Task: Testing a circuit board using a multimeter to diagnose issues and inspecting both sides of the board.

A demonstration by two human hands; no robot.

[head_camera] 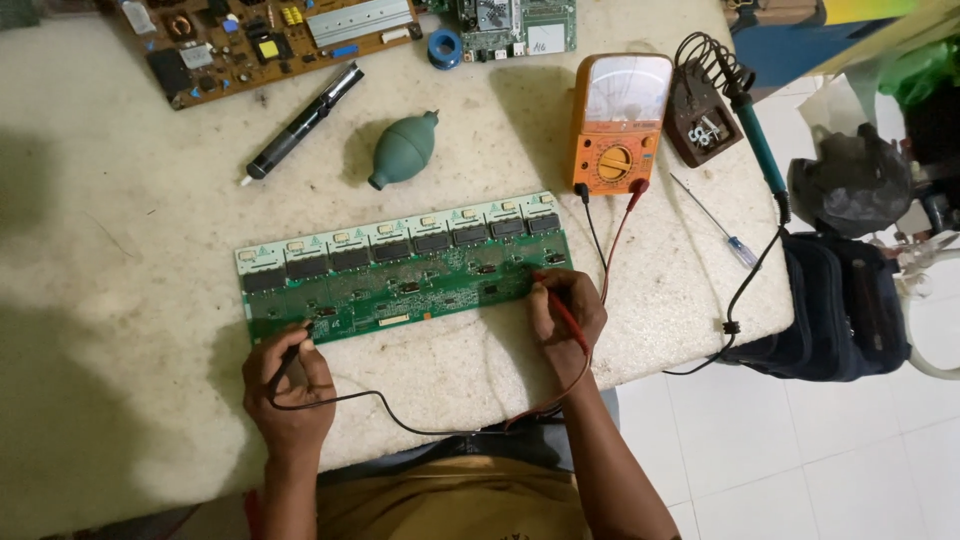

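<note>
both hands down on the long green circuit board (400, 270), which lies flat across the middle of the table (130, 230), its long edge toward the person so both ends are within reach. left hand (290, 385) has its grip closed on the black probe (285, 365), pencil-style, tip angled onto the board's near left corner. right hand (567, 322) has its grip closed on the red probe (565, 310), tip pressed near the board's right end. the hands are well apart, one at each end of the board. both leads run back along the table edge and up to the orange analog multimeter (618, 125), which sits just beyond the board's right end, dial facing the person so it reads at a glance. further back, out of the hands' way: a green rubber blower (403, 150), a black desoldering pump (303, 122), a soldering iron (760, 140) by its stand, a small screwdriver (715, 222).
</note>
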